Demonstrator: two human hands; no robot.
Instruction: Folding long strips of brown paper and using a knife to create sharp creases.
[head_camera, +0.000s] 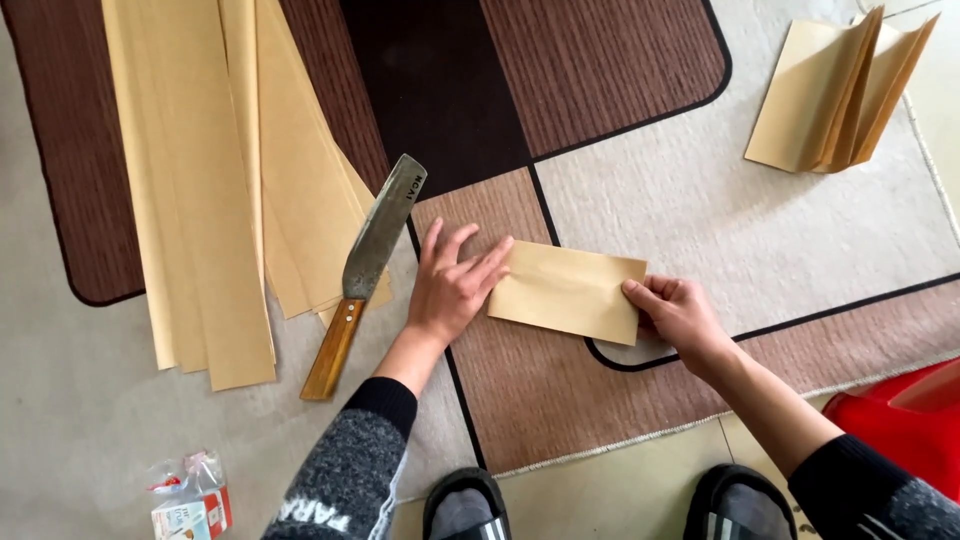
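Two hands press a folded tan paper (567, 291) flat on the brown and cream rug (760, 230): the left hand (449, 286) lies open with fingers spread on its left edge, and the right hand (678, 310) pinches the right edge with bent fingers. A good crease, I think, needs the edges lined up and firm, even rubbing. A big knife (365, 272) with a wooden handle lies just beside the left hand, on long paper strips (215, 180).
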